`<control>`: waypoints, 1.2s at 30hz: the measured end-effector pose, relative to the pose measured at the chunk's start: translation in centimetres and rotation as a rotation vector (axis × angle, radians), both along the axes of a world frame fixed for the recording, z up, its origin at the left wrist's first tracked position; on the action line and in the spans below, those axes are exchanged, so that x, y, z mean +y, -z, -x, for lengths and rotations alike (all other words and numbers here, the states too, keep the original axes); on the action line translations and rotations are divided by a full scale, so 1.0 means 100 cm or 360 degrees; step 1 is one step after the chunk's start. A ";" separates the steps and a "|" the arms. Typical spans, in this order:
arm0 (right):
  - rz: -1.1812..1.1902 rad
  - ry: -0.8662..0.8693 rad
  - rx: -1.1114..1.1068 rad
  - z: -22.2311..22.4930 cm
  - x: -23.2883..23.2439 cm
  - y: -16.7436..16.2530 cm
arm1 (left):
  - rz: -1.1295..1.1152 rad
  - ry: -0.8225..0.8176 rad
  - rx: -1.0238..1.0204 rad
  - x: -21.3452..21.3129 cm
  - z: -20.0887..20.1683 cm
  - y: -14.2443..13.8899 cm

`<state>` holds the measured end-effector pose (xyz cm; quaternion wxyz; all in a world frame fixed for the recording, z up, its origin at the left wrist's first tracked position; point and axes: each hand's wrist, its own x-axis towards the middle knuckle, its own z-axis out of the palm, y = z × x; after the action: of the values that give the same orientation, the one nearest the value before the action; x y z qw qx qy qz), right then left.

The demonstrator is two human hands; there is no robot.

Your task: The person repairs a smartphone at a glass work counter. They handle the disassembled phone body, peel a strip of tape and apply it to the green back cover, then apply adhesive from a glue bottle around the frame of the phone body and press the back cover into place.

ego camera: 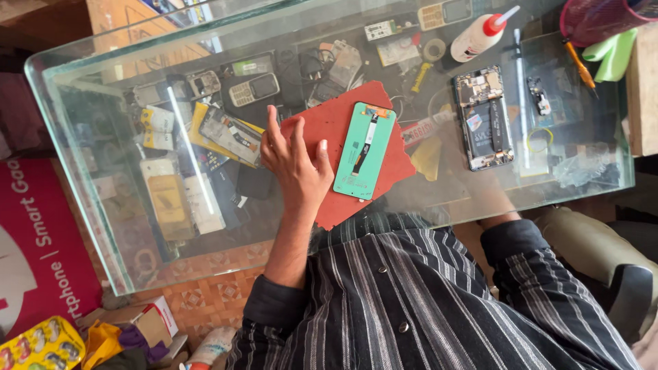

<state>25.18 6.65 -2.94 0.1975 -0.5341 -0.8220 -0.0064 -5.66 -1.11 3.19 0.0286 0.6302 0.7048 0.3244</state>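
Observation:
My left hand [291, 161] rests with fingers spread on a red mat [340, 109] lying on a glass table [89, 226]. Its thumb is beside the left edge of a phone display panel [365, 151], which lies back side up, mint green with an orange-ended flex cable. The hand holds nothing. My right sleeve [510, 236] reaches to the table's near edge. The right hand itself is out of sight, seemingly below the glass.
An opened phone body [483, 116] with bare circuit board lies to the right of the mat. A white glue bottle [476, 35], a tape roll [433, 49] and a pink mesh basket [596, 17] stand farther back. Several old phones and parts, including a keypad phone [253, 89], lie under the glass.

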 end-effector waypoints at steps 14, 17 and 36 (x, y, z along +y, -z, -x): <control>0.1466 -0.0741 -0.0514 -0.050 -0.139 -0.078 | -0.0147 0.0304 -0.0255 -0.003 0.000 -0.034; 0.1653 -0.0694 -0.0100 -0.049 -0.122 -0.134 | -0.0004 0.0673 -0.0534 -0.010 -0.010 -0.062; 0.1026 -0.0814 0.1887 0.052 -0.067 -0.187 | 0.0378 0.1382 -0.2315 -0.048 -0.028 -0.110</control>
<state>19.93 -0.01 15.77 0.4383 -0.2704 -0.6368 0.5739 -2.82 -5.92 14.17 0.6613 0.4723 0.2365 0.5325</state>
